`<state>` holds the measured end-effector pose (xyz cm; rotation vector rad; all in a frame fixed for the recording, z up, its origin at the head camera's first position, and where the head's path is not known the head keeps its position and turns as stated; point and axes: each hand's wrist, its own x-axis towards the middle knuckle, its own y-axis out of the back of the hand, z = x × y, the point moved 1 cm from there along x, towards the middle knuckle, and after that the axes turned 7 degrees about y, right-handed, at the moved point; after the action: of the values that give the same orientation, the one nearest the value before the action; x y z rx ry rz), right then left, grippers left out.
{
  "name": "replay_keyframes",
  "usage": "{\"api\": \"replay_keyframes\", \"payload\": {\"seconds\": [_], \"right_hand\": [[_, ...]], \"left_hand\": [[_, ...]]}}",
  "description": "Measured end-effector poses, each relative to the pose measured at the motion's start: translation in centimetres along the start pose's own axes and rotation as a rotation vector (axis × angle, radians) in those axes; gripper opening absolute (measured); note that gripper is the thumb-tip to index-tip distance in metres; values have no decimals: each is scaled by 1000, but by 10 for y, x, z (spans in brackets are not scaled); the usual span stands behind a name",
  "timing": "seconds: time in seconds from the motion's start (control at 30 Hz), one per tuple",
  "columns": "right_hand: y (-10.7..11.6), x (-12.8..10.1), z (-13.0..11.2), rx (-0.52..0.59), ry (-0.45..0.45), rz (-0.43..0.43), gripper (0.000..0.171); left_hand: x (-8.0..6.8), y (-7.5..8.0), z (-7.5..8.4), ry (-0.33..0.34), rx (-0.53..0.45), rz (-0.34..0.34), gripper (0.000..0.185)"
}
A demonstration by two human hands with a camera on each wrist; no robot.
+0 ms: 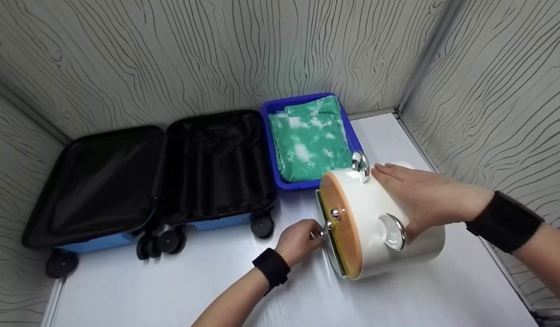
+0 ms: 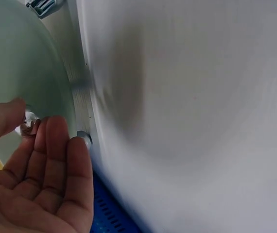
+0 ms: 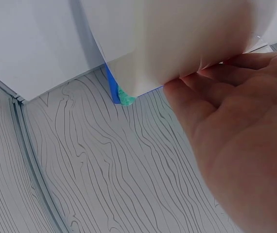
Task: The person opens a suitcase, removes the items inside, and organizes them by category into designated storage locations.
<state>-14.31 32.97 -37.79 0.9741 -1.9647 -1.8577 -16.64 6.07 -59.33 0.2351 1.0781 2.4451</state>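
Observation:
A white drum-shaped box point(image 1: 366, 213) lies on its curved side, its orange-edged round front point(image 1: 348, 234) turned left. One glass door point(image 1: 332, 254) of that front stands swung outward. My left hand point(image 1: 300, 243) pinches the small shiny door knob point(image 2: 29, 119) between thumb and fingertip; the other fingers are partly hidden in the head view. Two more silver knobs show beside it, including one knob point(image 1: 335, 213) on the front. My right hand point(image 1: 420, 195) rests on the curved wall with its fingers straight, between two chrome loops, an upper loop point(image 1: 361, 165) and a lower loop point(image 1: 393, 231).
A blue basket point(image 1: 273, 161) with folded green-and-white cloth point(image 1: 309, 145) stands behind the box. To the left an open black-lined suitcase point(image 1: 216, 163) lies flat, its wheels point(image 1: 262, 225) toward me. Patterned panels point(image 1: 194, 54) wall in the white table point(image 1: 171, 290).

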Motion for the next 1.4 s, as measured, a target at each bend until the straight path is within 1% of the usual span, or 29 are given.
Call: {"api": "replay_keyframes", "payload": {"seconds": [0.13,0.3,0.43,0.67,0.8,0.93,1.1,1.2,1.33,1.4], "right_hand": [[0,0,0,0,12,11,143],[0,0,-1,3,5,5,144],[0,-1,-1,3,-4,1,144],[0,-1,-1,7,-13,-3,146],[-1,0,-1,5,-8,-2,145],[-1,1,0,2,-3,5,146],[-2,1,-1,-7,1,19,144],[-2,1,-1,-6,3,18,143],[-1,1,0,-4,6,17,145],[-1,1,0,-2,7,18,146]], "left_hand": [[2,-2,3,4,9,-4,8],[5,-6,7,-5,23,2,6],[6,-8,9,-2,9,1,5],[3,-10,7,2,-25,15,6],[1,-8,5,-2,-21,2,8],[-1,-4,6,-22,31,-28,12],[-5,3,9,-78,128,-54,17],[-9,7,11,-109,175,-70,22],[-14,12,13,-144,211,-83,30],[-17,15,14,-157,216,-82,31]]}}
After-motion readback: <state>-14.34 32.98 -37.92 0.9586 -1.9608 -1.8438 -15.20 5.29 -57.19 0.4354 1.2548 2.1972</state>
